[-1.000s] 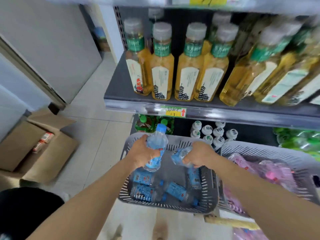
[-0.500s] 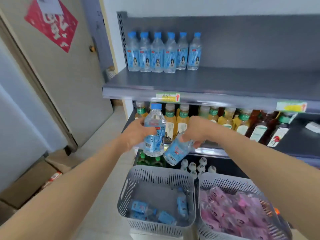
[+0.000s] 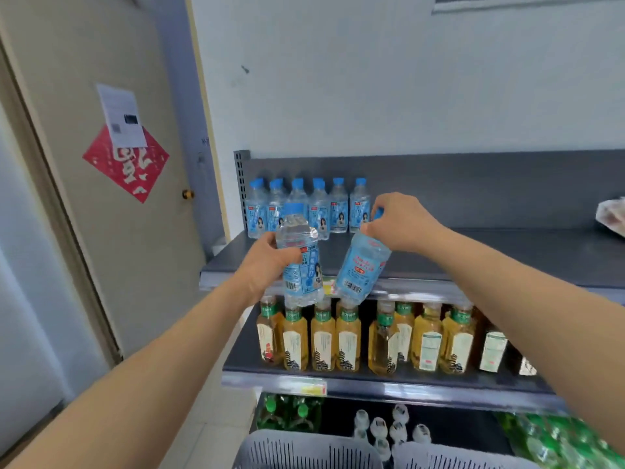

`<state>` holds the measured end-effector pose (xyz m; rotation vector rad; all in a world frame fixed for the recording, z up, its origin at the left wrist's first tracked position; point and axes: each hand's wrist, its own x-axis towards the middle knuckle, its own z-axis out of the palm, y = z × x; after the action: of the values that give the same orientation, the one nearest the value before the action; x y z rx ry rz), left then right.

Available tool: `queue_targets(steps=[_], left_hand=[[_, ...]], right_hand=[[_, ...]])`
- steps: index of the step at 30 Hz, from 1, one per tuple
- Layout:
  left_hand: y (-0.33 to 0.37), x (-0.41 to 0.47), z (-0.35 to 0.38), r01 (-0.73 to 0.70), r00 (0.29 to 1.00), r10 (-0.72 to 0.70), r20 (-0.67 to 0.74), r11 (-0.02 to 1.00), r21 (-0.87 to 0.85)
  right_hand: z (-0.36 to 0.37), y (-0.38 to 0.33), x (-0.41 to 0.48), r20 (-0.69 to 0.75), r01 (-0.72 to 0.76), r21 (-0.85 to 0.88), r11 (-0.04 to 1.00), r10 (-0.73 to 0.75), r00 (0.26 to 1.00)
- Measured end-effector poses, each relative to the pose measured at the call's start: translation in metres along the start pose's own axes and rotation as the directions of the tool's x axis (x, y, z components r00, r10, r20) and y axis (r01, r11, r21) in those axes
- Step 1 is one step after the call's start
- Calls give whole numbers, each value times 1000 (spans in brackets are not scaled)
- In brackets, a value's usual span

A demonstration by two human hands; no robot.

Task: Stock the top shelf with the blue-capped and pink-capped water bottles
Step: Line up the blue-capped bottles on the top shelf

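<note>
Blue-capped bottles (image 3: 339,211) are lined on the top shelf (image 3: 507,258) — two more are gripped, by left hand (image 3: 265,265) and right hand (image 3: 400,221); none pink-capped is seen shelved yet.

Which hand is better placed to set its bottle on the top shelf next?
Probably the right hand: it grips its tilted bottle by the cap, beside bare top shelf right of the standing row.

A: State of top shelf (image 3: 490,262)?
B: Grey. Six blue-capped water bottles (image 3: 339,211) upright, back-left corner. Crumpled wrapper (image 3: 612,216) at far right.
A: And the shelf below (image 3: 389,379)?
B: Amber tea bottles (image 3: 323,336), upright, ranged along it.
</note>
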<state>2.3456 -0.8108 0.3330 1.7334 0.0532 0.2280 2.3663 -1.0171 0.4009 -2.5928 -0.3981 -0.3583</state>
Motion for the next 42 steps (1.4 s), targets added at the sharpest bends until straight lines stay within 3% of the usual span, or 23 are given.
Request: queue_targets(steps=[6,16,22,26,31,42], left_hand=[[2,67,2,15,998,-12,60,998,-63],[-25,171,14,100,965,-84,250,994,-53],[-31,208,16,106,925,-74,372,992,-67],[-42,215,17,58,899,-75,432,997,53],[-49,223,22,23,931,-59,360,994,102],[-38,239,69,-139,986,99,135,935,326]], right_hand=[[1,9,58,-71,-25,-62,998,21,997],[40,22,143,69,13,-143,990,-3,998],[67,30,161,-5,-8,167,986,8,1000],[93,47,157,36,-86,384,919,78,996],[108,69,160,108,-252,478,841,228,968],[108,100,193,48,-252,496,831,263,964]])
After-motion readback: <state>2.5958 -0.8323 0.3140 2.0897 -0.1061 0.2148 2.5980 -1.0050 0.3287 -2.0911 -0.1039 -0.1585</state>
